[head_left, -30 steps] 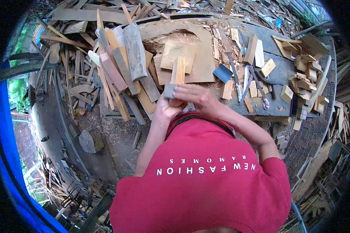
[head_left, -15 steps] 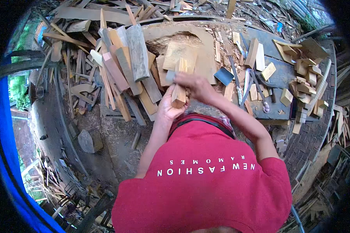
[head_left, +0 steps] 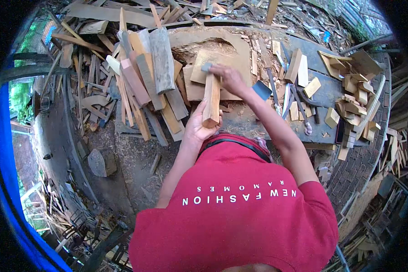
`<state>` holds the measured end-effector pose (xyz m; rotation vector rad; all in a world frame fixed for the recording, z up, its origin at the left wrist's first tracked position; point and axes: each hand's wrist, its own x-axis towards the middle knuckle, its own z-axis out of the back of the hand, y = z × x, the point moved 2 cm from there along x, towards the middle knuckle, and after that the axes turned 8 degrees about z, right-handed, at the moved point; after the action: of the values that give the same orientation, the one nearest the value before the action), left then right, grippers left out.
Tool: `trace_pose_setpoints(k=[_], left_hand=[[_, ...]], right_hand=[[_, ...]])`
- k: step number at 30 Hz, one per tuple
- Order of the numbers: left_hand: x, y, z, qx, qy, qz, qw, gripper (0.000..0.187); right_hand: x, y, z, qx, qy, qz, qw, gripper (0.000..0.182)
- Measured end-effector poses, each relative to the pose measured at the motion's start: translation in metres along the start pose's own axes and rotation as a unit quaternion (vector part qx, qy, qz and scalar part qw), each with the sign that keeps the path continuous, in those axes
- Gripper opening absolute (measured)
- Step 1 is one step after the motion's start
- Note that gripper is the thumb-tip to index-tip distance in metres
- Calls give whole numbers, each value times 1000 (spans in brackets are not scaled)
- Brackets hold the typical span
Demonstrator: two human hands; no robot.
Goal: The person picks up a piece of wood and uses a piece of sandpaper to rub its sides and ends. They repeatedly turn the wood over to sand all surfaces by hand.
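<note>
My left hand (head_left: 199, 124) is wrapped round the near end of a squared wooden block (head_left: 211, 102), which points away from me. The block's far end rests at a flat pale board (head_left: 202, 59) on the bench. My right hand (head_left: 229, 78) lies over the far end of the block, fingers closed on a small grey piece of sandpaper (head_left: 206, 67) that sticks out at the left. Right of that hand lies a dark blue-grey sheet (head_left: 261, 90), partly covered by my forearm.
A pile of long wooden offcuts (head_left: 162, 63) leans on the bench to the left. Small wood blocks (head_left: 356, 106) are heaped at the right, near several tools and strips (head_left: 296, 93). A cut log (head_left: 102, 162) stands on the ground at left.
My right hand has slid away from me along the block to its far end, taking the grey sandpaper with it. My left hand keeps its hold on the near end.
</note>
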<state>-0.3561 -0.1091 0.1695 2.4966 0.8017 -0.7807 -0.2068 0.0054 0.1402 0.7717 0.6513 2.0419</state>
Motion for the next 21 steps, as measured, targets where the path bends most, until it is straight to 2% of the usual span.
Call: trace_pose_setpoints(k=[1,2,5,8,10,11,12,14,16,17,19,21], left_hand=[[1,-1,0,-4,-12,-7,1000,38],[1,-2,0,-3,-12,-7,1000,38],[0,-4,-2,-21,13,3,1000,38],[0,-2,-5,-32,4,9,999,38],[1,-2,-3,-61,-93,-42,993,30],[-4,0,-4,-46,-88,-56,994,20],[-6,1,-6,-46,-88,-55,994,20],[-8,0,-12,-35,-66,-29,997,18],[0,-5,5,-83,-33,-25,996,25],[-1,-3,-2,-48,-29,-17,998,29],[0,-3,0,-20,-16,1,1000,40],[1,-4,3,-18,0,1,1000,38]], right_hand=[[3,-5,-2,-4,21,-39,999,49],[2,-5,-6,-4,20,-39,999,49],[-13,20,-4,13,-17,13,1000,51],[-41,81,22,108,-28,49,993,48],[-55,113,47,103,-17,68,992,50],[-61,126,56,119,7,77,990,51],[-64,132,59,135,30,85,987,52],[-65,123,54,131,28,93,987,54],[-56,96,39,94,1,101,990,53],[-49,76,25,110,-18,71,991,51],[-28,42,12,54,-52,40,996,49],[-9,2,-5,24,-38,23,999,49]])
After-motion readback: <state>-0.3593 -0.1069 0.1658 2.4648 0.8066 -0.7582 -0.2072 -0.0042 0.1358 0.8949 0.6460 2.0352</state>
